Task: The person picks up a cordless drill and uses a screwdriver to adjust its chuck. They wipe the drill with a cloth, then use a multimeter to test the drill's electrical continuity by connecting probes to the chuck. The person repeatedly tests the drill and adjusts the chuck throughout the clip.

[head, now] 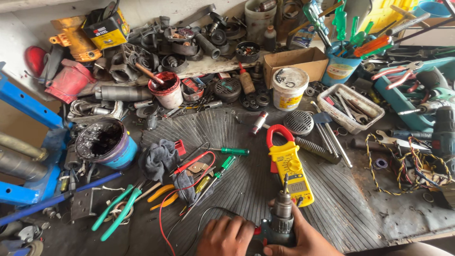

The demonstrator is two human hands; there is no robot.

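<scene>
Seen from the head camera, a dark teal electric drill with a grey metal chuck point(279, 223) is held upright at the near edge of a cluttered rubber-matted workbench point(350, 208). The left hand point(226, 235) is curled over the drill's body on its left side, fingers closed against the casing; the right hand point(303, 234) is wrapped round the chuck from the right, its thumb laid alongside. The chuck thus stands between the two sets of fingers, and its bit points away toward a yellow clamp meter with a red jaw point(288, 163), just beyond. A slip could be judged likely if the chuck turned while gripped, pinching the right fingers, or if the bit were pushed into the meter. Green-handled pliers point(118, 208) and red test leads point(189, 182) lie to the left.
</scene>
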